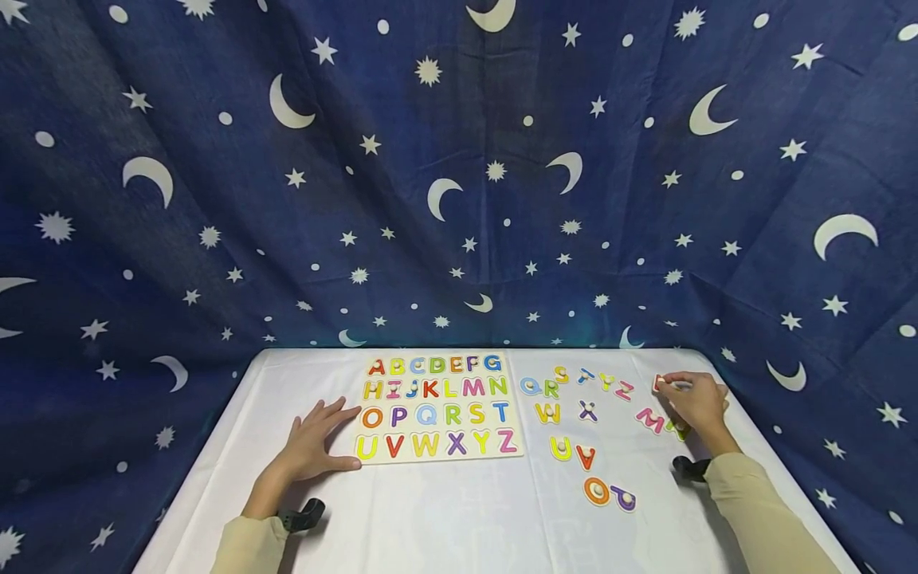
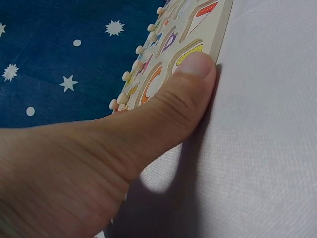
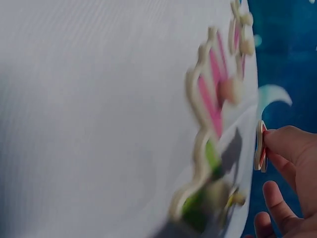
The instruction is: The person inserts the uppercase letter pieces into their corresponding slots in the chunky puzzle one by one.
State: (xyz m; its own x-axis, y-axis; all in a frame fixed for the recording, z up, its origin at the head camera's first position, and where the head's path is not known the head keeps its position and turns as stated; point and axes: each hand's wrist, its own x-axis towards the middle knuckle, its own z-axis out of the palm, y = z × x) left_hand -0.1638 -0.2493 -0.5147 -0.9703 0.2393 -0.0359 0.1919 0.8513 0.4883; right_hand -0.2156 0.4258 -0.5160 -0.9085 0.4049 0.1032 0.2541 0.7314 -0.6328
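A wooden alphabet puzzle board (image 1: 437,461) lies on the white table. My left hand (image 1: 310,443) is spread at its left side, fingertips at the edge and thumb (image 2: 190,74) on the corner beside the yellow U slot. Knobbed letters such as the red A (image 1: 376,367) sit in the upper part of the board. At the table's far right, my right hand (image 1: 699,402) pinches a red letter piece (image 3: 261,147) between thumb and finger; which letter it is, I cannot tell. Near that hand lie a pink M (image 1: 649,421) and a green letter piece (image 1: 676,430), partly covered in the head view.
Between board and right hand lie several loose letters, among them a yellow W (image 1: 548,414), purple X (image 1: 588,411), yellow U (image 1: 561,449) and red V (image 1: 586,458). An orange O (image 1: 597,492) and purple P (image 1: 624,499) lie closer. A starry curtain (image 1: 459,223) hangs behind the table.
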